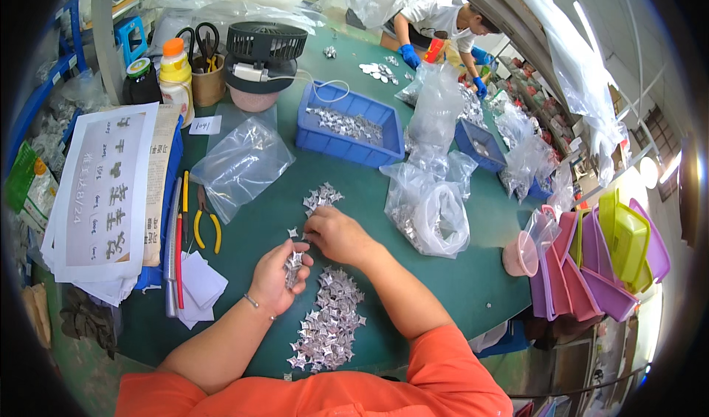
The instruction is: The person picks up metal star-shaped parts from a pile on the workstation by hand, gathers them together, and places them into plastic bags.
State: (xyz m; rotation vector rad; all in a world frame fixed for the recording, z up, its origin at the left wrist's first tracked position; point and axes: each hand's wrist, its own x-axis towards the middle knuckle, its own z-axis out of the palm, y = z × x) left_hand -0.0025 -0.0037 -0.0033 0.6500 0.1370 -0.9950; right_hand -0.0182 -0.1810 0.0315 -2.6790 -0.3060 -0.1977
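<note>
Well to the left of the big heap of silvery four-pointed metal pieces (330, 317), a white paper sheet (107, 188) carries handwriting beside pictured metal shapes. Nearer the heap lie yellow-handled pliers (217, 232), spread in a V; farther up sits a small white card (205, 124) with handwritten digits, next to a glossy, crinkled clear plastic bag (247, 162). Just up and left of the heap, the left hand (275, 275) is cupped, its fingers curled around several pieces. Above the heap, the right hand (338, 234) bends its fingertips together close to the left; whether they pinch a piece cannot be told. Beyond lies a smaller cluster (322, 197) of like pieces, then a smooth, straight-walled blue plastic tray (354, 155) holding small metal parts. Right of the heap, a broad stretch of green tabletop (443, 306) runs to a curving edge; farther up that side stand a bulging clear bag (428, 217) and a pink plastic cup (520, 256).
</note>
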